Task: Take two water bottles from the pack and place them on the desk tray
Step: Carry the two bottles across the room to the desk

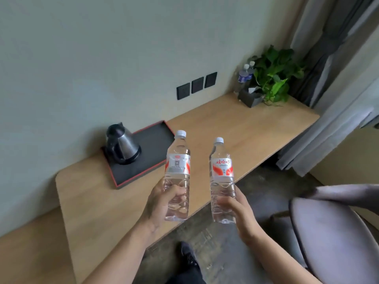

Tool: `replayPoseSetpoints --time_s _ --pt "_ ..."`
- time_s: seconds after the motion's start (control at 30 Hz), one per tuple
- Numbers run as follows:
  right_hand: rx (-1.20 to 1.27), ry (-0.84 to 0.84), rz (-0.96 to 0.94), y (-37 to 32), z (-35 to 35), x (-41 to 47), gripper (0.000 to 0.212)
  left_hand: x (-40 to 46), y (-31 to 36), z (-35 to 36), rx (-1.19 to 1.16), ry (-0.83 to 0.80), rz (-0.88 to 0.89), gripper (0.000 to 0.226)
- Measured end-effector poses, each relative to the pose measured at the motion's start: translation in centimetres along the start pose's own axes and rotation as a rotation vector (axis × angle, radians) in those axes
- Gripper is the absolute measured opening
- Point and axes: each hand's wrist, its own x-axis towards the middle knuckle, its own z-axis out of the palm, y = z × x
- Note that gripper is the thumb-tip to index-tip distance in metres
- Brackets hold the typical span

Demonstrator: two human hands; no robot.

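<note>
My left hand (159, 203) grips the lower part of a clear water bottle (178, 160) with a white cap and a red-and-white label, held upright above the desk's front edge. My right hand (239, 212) holds a second, matching bottle (222, 171) upright, just to the right of the first and over the floor. The black tray with a red rim (155, 144) lies on the wooden desk (235, 130) behind and to the left of the bottles. A steel kettle (123, 145) stands on the tray's left half; its right half is bare. The pack is out of sight.
Two other bottles (245, 73), a dark tissue box (251, 97) and a green plant (274, 76) stand at the desk's far right corner. Three dark wall sockets (196, 85) sit above the desk. A grey chair (332, 228) is close on my right, curtains (336, 58) beyond.
</note>
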Motion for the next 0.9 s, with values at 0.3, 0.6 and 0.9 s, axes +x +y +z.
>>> replayPoseSetpoints --time_s 0.3,0.6,0.9 --pt "-0.074 -0.198 0.018 -3.7 2.3 10.2 0.061 5.8 2.6 -2.1 -0.032 0.173 0.017 0.037" --pt "-0.135 -0.324 0.07 -5.8 1.8 19.5 0.051 11.2 4.6 -1.1 -0.16 0.29 -0.007 0.039" --pt "-0.14 -0.561 0.148 -8.6 0.3 30.9 0.034 17.1 7.4 2.7 -0.196 0.455 0.002 0.031"
